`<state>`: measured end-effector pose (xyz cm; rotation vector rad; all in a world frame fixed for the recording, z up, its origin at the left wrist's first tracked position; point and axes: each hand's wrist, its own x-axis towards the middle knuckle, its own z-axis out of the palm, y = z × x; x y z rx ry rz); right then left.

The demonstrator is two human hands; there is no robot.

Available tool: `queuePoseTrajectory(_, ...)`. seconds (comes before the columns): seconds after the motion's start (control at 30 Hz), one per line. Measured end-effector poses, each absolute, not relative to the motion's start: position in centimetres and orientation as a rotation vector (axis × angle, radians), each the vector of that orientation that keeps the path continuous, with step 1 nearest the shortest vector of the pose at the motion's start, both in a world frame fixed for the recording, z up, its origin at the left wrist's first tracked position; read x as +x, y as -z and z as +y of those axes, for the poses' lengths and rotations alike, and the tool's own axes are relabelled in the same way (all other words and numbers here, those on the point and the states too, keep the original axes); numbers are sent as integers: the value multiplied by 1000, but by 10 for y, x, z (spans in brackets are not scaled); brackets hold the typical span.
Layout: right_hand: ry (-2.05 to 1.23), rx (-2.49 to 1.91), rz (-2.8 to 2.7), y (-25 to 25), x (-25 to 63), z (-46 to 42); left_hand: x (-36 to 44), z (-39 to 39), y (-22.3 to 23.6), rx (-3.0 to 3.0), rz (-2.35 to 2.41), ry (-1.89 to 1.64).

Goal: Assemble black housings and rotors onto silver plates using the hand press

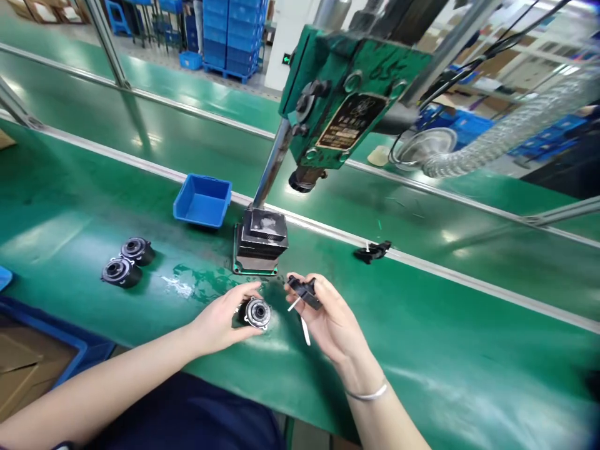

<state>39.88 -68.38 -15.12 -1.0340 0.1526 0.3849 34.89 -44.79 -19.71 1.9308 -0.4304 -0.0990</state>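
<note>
My left hand (220,319) is closed round a small round black and silver motor part (255,312), which it holds just above the green bench. My right hand (328,319) pinches a small black plastic piece (305,292) with thin white leads hanging from it. The two hands are close together in front of the black block fixture (261,240) under the green press (347,94).
Two more round motor parts (125,262) lie on the green bench (469,362) to the left. A blue tray (202,200) stands behind the fixture. A black piece (372,252) lies by the metal rail. A cardboard box in a blue bin (32,362) sits at lower left.
</note>
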Motion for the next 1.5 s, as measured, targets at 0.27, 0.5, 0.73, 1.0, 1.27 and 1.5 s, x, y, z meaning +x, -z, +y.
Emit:
queuePoseTrajectory(0.27,-278,-1375,-201,155,390,-658,348,-452,195,1899,-399,124)
queuePoseTrajectory(0.5,-164,-1564,-411,166,387,-655,350,-452,195,1939,-431,87)
queuePoseTrajectory(0.73,16,-1843,-627,160,378,-664,349,-453,194,1963,-478,63)
queuePoseTrajectory(1.0,170,-2069,-743,167,368,-662,349,-453,194,1978,-512,37)
queuePoseTrajectory(1.27,130,-2001,-667,184,362,-663,351,-452,197,1879,-634,-27)
queuePoseTrajectory(1.5,87,-1971,-651,185,362,-663,352,-452,198,1864,-628,-21)
